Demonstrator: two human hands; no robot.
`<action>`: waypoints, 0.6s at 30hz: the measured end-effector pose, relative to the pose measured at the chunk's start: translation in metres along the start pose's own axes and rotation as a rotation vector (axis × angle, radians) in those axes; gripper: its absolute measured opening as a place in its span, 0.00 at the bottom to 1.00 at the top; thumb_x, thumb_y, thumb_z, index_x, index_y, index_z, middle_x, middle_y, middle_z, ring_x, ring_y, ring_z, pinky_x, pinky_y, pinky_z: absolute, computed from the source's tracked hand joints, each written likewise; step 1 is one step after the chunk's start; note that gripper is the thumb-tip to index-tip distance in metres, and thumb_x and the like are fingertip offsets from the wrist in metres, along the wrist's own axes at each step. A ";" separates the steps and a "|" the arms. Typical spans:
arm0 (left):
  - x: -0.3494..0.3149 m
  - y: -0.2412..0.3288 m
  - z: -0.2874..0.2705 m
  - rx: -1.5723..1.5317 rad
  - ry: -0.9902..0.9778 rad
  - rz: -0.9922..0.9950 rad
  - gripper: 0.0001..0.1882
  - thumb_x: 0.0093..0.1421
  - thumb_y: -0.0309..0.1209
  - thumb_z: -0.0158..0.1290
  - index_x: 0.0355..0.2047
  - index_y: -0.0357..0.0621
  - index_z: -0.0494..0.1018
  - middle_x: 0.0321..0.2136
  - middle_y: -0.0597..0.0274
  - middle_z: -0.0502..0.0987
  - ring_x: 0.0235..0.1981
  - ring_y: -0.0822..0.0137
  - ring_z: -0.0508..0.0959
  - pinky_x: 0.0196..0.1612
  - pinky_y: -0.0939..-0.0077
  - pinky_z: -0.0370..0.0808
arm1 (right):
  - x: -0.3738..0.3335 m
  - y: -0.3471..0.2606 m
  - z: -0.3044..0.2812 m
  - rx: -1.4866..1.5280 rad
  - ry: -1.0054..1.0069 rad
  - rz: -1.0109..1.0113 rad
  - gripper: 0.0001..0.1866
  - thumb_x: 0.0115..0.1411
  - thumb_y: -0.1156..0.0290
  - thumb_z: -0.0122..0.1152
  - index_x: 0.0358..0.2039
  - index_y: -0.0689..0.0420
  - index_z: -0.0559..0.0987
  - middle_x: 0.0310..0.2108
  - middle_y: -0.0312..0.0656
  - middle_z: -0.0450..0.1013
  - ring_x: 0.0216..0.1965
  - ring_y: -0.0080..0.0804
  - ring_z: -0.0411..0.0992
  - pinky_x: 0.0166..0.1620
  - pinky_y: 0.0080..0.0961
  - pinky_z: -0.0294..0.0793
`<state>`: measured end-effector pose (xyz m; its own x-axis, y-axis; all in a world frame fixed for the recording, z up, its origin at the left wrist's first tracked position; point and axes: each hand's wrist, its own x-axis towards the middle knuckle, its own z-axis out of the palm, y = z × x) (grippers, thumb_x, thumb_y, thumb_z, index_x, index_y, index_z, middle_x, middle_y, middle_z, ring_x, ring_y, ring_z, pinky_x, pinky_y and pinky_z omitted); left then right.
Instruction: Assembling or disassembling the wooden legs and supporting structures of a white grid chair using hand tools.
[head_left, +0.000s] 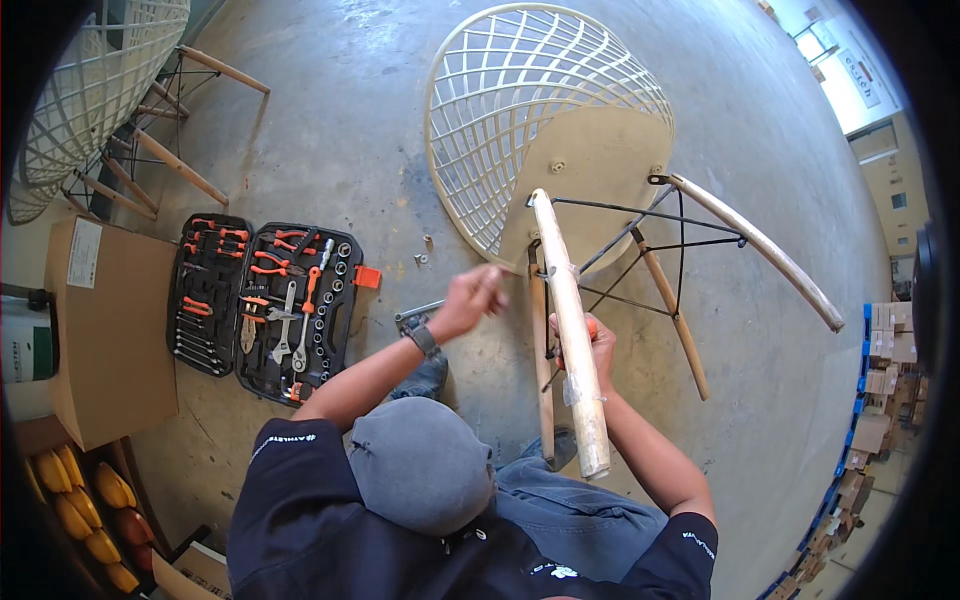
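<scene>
Right hand [604, 350] grips orange handle [591, 326] at chair leg [571, 330]; left hand [474, 302] blurred, can't tell; toolkit [222, 281] 9 o'clock.

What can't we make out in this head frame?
All head view:
Left hand: blurred; can't tell if it holds anything.
Right hand: partly behind the near chair leg; grip hidden.
Orange thing there: mostly covered by hand and leg.
Small metal pieces: too small to identify.
Lattice chair, upper left: cut off by the picture's edge.
</scene>
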<state>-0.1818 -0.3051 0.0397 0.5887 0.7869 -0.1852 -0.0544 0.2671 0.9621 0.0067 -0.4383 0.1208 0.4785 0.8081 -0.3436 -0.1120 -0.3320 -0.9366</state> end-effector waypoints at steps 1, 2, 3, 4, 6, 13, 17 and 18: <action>0.014 -0.021 -0.024 0.259 0.141 0.075 0.18 0.75 0.39 0.42 0.54 0.39 0.73 0.21 0.61 0.78 0.22 0.73 0.77 0.26 0.72 0.76 | -0.003 -0.005 0.000 -0.080 -0.021 -0.096 0.07 0.61 0.78 0.67 0.26 0.62 0.79 0.22 0.30 0.74 0.24 0.15 0.67 0.27 0.18 0.68; 0.028 -0.044 -0.051 0.473 0.214 0.117 0.17 0.74 0.38 0.43 0.51 0.39 0.73 0.21 0.56 0.79 0.22 0.68 0.80 0.26 0.69 0.77 | -0.005 -0.012 -0.001 -0.159 -0.041 -0.195 0.06 0.61 0.77 0.67 0.27 0.62 0.80 0.22 0.30 0.73 0.23 0.15 0.66 0.27 0.18 0.67; 0.038 -0.066 -0.080 0.688 0.288 0.159 0.15 0.74 0.37 0.44 0.48 0.39 0.73 0.20 0.51 0.79 0.22 0.63 0.82 0.25 0.65 0.78 | -0.007 -0.017 -0.001 -0.150 -0.040 -0.198 0.06 0.61 0.77 0.67 0.27 0.62 0.80 0.22 0.30 0.73 0.23 0.15 0.66 0.27 0.18 0.67; 0.045 -0.085 -0.104 0.992 0.297 0.194 0.13 0.72 0.34 0.43 0.46 0.39 0.72 0.23 0.48 0.80 0.24 0.57 0.83 0.27 0.61 0.79 | -0.012 -0.021 -0.003 -0.156 -0.068 -0.166 0.05 0.61 0.76 0.67 0.29 0.63 0.82 0.22 0.30 0.74 0.24 0.15 0.66 0.27 0.18 0.67; 0.060 -0.105 -0.130 1.290 0.286 0.255 0.11 0.70 0.32 0.43 0.43 0.38 0.71 0.25 0.44 0.81 0.26 0.51 0.83 0.28 0.58 0.80 | -0.013 -0.020 -0.010 -0.172 -0.081 -0.115 0.06 0.61 0.73 0.70 0.31 0.63 0.83 0.23 0.30 0.75 0.25 0.15 0.68 0.29 0.17 0.68; 0.073 -0.133 -0.127 1.528 0.076 -0.027 0.08 0.62 0.26 0.47 0.42 0.38 0.67 0.25 0.42 0.81 0.33 0.47 0.85 0.31 0.54 0.82 | -0.022 -0.026 -0.032 -0.266 -0.058 -0.147 0.09 0.60 0.70 0.71 0.33 0.63 0.85 0.27 0.35 0.79 0.29 0.18 0.71 0.35 0.21 0.73; 0.065 -0.089 -0.113 1.465 0.013 0.043 0.20 0.62 0.31 0.52 0.53 0.41 0.66 0.28 0.40 0.81 0.34 0.44 0.83 0.35 0.51 0.80 | -0.021 -0.040 -0.058 -0.314 -0.062 -0.197 0.11 0.60 0.67 0.70 0.35 0.64 0.85 0.27 0.36 0.80 0.30 0.19 0.73 0.37 0.21 0.74; 0.053 -0.065 -0.130 1.387 0.076 0.150 0.20 0.63 0.35 0.53 0.53 0.41 0.70 0.25 0.43 0.80 0.31 0.43 0.82 0.36 0.50 0.79 | -0.019 -0.051 -0.056 -0.278 -0.107 -0.240 0.11 0.60 0.67 0.70 0.36 0.63 0.85 0.27 0.37 0.80 0.30 0.20 0.73 0.37 0.22 0.74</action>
<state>-0.2518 -0.2089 -0.0589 0.6011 0.7986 -0.0313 0.7472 -0.5476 0.3766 0.0524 -0.4643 0.1794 0.3672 0.9202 -0.1354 0.2401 -0.2344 -0.9420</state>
